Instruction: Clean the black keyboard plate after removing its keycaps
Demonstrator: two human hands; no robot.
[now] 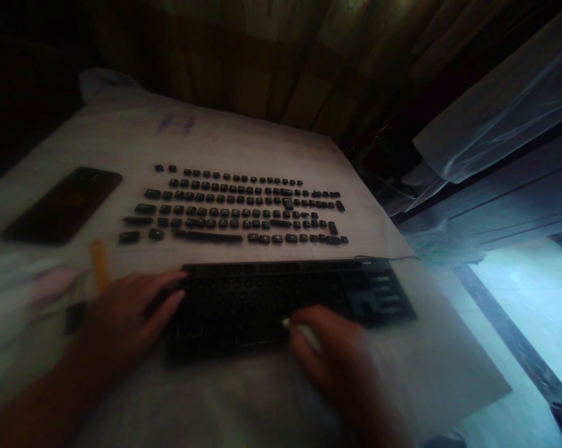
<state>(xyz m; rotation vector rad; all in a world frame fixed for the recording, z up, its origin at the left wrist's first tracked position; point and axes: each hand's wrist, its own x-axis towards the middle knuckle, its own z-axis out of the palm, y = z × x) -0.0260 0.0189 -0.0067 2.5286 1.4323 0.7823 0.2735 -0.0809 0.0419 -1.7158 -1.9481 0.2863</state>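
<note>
A black computer keyboard (262,298) lies near the front of the table with its keycaps taken off. My left hand (131,311) grips its left end, thumb and fingers at the edge. Over the lower middle of the key bed, my right hand (330,351) is closed on a small white object (309,336); a pale tip shows past the fingers, but blur hides its kind. Behind the keyboard, loose black keycaps (234,199) are laid out in several rows, with the long space bar (208,237) in the nearest row.
A dark phone (63,205) lies at the left of the white-covered table (243,137). A yellow strip (99,264) and crumpled white material (10,311) are near my left hand. The keyboard's cable (386,257) runs right. Clear plastic (444,242) hangs beyond the right edge.
</note>
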